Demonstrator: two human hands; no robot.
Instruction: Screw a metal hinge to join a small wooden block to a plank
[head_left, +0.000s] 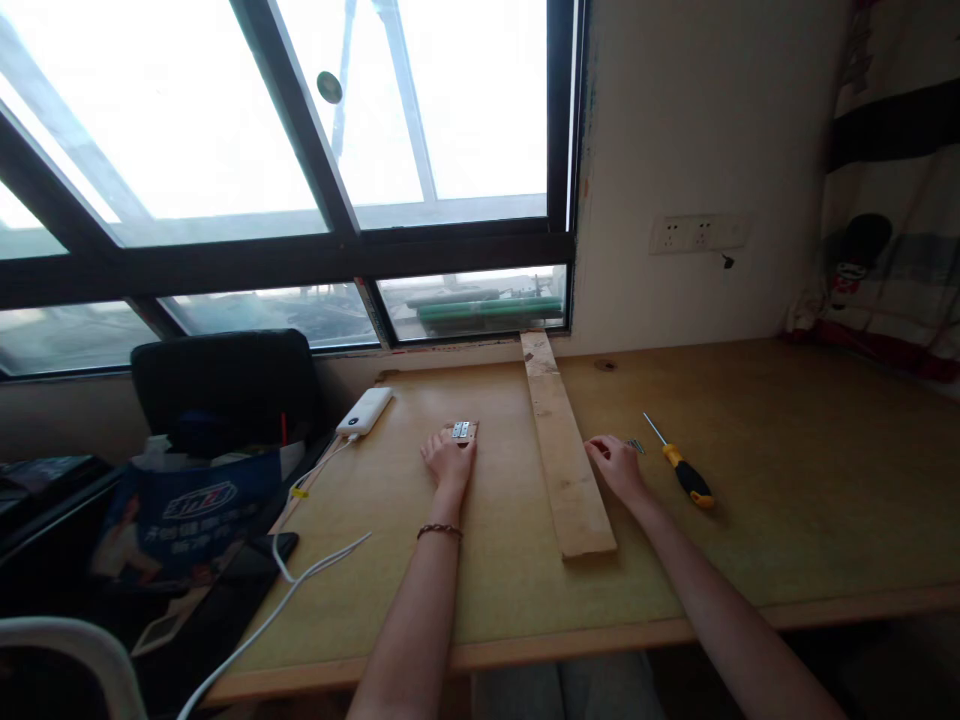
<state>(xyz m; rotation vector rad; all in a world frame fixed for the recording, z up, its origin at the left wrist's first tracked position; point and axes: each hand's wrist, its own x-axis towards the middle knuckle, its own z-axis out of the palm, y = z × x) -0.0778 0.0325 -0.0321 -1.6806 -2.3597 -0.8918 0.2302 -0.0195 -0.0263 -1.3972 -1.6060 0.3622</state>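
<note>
My left hand [448, 460] rests on the table, its fingers closed about a small wooden block [472, 430]. On top of that block sits a silvery metal hinge [460, 430]. Lying lengthwise between my two hands is a long wooden plank [566, 460]. Just right of the plank, my right hand [616, 466] has its fingertips pinched together close to the plank's edge; what they hold, if anything, is too small to make out. Several small screws [636, 446] lie beside that hand. Farther right is a screwdriver [686, 472] with a yellow and black handle.
A white power bank [365, 411] with a white cable [315, 570] lies at the table's left side. Beyond that edge stand a black chair [225, 380] and a blue bag [202, 520]. Window and wall border the table [787, 480] at the back.
</note>
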